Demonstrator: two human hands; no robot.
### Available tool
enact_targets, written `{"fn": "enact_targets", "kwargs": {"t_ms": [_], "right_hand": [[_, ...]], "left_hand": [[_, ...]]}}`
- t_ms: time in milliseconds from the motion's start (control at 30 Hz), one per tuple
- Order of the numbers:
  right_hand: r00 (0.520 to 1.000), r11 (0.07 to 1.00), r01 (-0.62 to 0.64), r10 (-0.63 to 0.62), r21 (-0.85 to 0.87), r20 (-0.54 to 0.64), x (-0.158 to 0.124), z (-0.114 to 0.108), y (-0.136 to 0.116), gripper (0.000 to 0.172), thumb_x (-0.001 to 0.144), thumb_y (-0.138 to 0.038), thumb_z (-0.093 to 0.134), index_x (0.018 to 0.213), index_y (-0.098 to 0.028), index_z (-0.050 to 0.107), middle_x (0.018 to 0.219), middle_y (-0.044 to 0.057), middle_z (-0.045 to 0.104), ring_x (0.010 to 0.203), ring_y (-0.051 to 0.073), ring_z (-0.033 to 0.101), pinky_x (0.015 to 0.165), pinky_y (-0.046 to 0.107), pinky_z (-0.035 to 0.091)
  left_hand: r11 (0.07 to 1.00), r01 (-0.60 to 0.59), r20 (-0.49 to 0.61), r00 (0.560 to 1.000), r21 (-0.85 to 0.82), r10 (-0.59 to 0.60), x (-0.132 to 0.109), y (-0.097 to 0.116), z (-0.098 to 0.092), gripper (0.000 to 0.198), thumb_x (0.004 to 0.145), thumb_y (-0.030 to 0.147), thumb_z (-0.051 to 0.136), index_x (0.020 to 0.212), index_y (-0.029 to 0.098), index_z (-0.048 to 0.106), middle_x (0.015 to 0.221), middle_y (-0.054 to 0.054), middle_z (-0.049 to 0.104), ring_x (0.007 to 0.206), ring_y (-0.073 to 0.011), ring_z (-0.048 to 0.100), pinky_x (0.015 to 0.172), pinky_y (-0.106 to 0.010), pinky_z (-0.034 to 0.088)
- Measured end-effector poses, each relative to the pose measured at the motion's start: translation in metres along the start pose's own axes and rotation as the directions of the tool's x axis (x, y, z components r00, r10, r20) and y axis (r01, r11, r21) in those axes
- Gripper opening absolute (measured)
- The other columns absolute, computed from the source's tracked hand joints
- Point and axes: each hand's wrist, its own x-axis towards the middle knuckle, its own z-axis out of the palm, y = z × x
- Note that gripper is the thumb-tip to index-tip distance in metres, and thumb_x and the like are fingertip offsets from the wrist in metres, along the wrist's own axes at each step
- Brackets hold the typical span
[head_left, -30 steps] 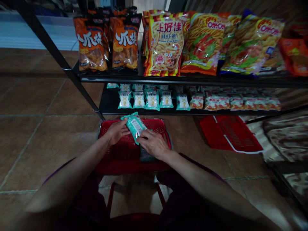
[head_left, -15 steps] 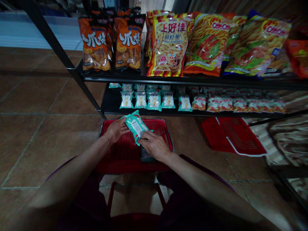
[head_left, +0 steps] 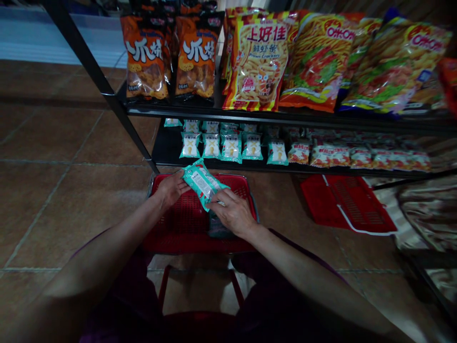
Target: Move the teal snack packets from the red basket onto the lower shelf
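A small teal snack packet (head_left: pixel 202 183) with a white label is held tilted above a red shopping basket (head_left: pixel 171 243). My left hand (head_left: pixel 173 188) grips its upper left end, thumb at the edge and fingers stretched below. At the lower right end, my right hand (head_left: pixel 233 212) is closed on the packet with fingers bent over it. Inside the basket, below my right hand, lies a dim teal packet (head_left: pixel 218 229), partly hidden by that hand.
Similar teal packets (head_left: pixel 231 146) line the low black shelf (head_left: pixel 167 150), beside small red-and-white packets (head_left: pixel 330 155). Large snack bags, including prawn crackers (head_left: pixel 262 62), stand on the shelf above. A second red basket (head_left: pixel 346 202) with a white handle sits right on the tiled floor.
The packet has turned slightly flatter between my hands, and its right end shows more under my right fingers. The view has shifted a little, moving the shelf goods rightward.
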Motion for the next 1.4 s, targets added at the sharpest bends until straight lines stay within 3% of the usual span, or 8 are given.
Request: {"fn": "enact_targets", "kwargs": {"t_ms": [300, 433, 567, 700, 833, 967, 1100, 1400], "right_hand": [[0.997, 0.997, -0.069, 0.070, 0.029, -0.022, -0.003, 0.004, 0.002, 0.018, 0.086, -0.018, 0.051, 0.087, -0.025, 0.069, 0.090, 0.003, 0.061, 0.090, 0.016, 0.048, 0.073, 0.026, 0.044], [0.981, 0.978, -0.196, 0.196, 0.075, 0.010, -0.005, 0.006, 0.003, 0.019, 0.086, -0.019, 0.052, 0.089, -0.025, 0.069, 0.081, 0.004, 0.058, 0.081, 0.015, 0.050, 0.067, 0.024, 0.042], [0.941, 0.899, -0.337, 0.330, 0.278, 0.073, -0.004, 0.007, 0.000, 0.018, 0.086, -0.024, 0.051, 0.095, -0.021, 0.066, 0.087, 0.005, 0.061, 0.080, 0.014, 0.056, 0.072, 0.026, 0.045], [0.849, 0.666, -0.490, 0.511, 0.563, 0.135, -0.001, 0.011, -0.003, 0.016, 0.083, -0.034, 0.054, 0.085, -0.019, 0.061, 0.082, 0.003, 0.063, 0.078, 0.014, 0.059, 0.070, 0.026, 0.047], [0.622, 0.250, -0.622, 0.733, 0.742, 0.274, 0.004, 0.016, 0.001, 0.028, 0.072, -0.043, 0.064, 0.070, -0.020, 0.048, 0.065, -0.002, 0.058, 0.060, 0.012, 0.057, 0.057, 0.025, 0.047], [0.440, -0.147, -0.600, 0.760, 0.786, 0.478, 0.008, 0.016, 0.003, 0.042, 0.059, -0.052, 0.071, 0.062, -0.019, 0.044, 0.058, -0.003, 0.057, 0.056, 0.011, 0.058, 0.052, 0.024, 0.049], [0.363, -0.240, -0.607, 0.764, 0.758, 0.533, 0.009, 0.011, 0.002, 0.045, 0.053, -0.052, 0.075, 0.060, -0.017, 0.047, 0.055, -0.004, 0.055, 0.055, 0.010, 0.058, 0.049, 0.021, 0.049], [0.294, -0.356, -0.679, 0.669, 0.642, 0.683, 0.008, 0.009, 0.002, 0.040, 0.059, -0.049, 0.075, 0.067, -0.016, 0.055, 0.065, 0.001, 0.062, 0.061, 0.011, 0.062, 0.052, 0.023, 0.054]], "left_hand": [[1.000, 0.003, 0.045, 0.999, -0.019, -0.002, -0.003, 0.002, 0.002, 0.014, 0.086, 0.022, 0.051, 0.085, 0.013, 0.061, 0.081, -0.008, 0.069, 0.076, -0.0154, 0.065, 0.085, -0.033, 0.050], [0.999, -0.022, 0.045, 0.999, -0.035, 0.023, -0.004, 0.002, 0.001, 0.018, 0.086, 0.026, 0.051, 0.093, 0.014, 0.062, 0.090, -0.010, 0.069, 0.084, -0.0170, 0.065, 0.085, -0.033, 0.050], [0.998, -0.044, 0.030, 0.999, -0.054, 0.046, -0.003, 0.002, -0.001, 0.017, 0.087, 0.025, 0.050, 0.094, 0.014, 0.061, 0.090, -0.009, 0.068, 0.082, -0.0164, 0.065, 0.083, -0.033, 0.050], [0.997, -0.057, 0.042, 0.997, -0.050, 0.060, -0.002, 0.001, -0.001, 0.016, 0.087, 0.025, 0.050, 0.092, 0.015, 0.062, 0.090, -0.008, 0.068, 0.080, -0.0159, 0.065, 0.082, -0.033, 0.051], [0.994, -0.103, 0.049, 0.993, -0.039, 0.105, -0.001, -0.002, -0.001, 0.015, 0.086, 0.024, 0.050, 0.090, 0.014, 0.061, 0.092, -0.009, 0.069, 0.079, -0.0156, 0.065, 0.082, -0.032, 0.050], [0.992, -0.122, 0.055, 0.991, -0.032, 0.124, -0.001, -0.006, -0.001, 0.013, 0.087, 0.022, 0.049, 0.087, 0.014, 0.060, 0.095, -0.010, 0.068, 0.081, -0.0160, 0.065, 0.084, -0.034, 0.050], [0.990, -0.137, 0.046, 0.989, -0.020, 0.138, 0.000, -0.008, -0.001, 0.015, 0.087, 0.024, 0.049, 0.089, 0.014, 0.061, 0.093, -0.009, 0.069, 0.079, -0.0152, 0.065, 0.084, -0.033, 0.050], [0.983, -0.184, 0.048, 0.982, -0.029, 0.185, -0.002, -0.015, 0.000, 0.011, 0.083, 0.022, 0.055, 0.085, 0.014, 0.061, 0.089, -0.009, 0.070, 0.078, -0.0156, 0.066, 0.081, -0.033, 0.050]]}}
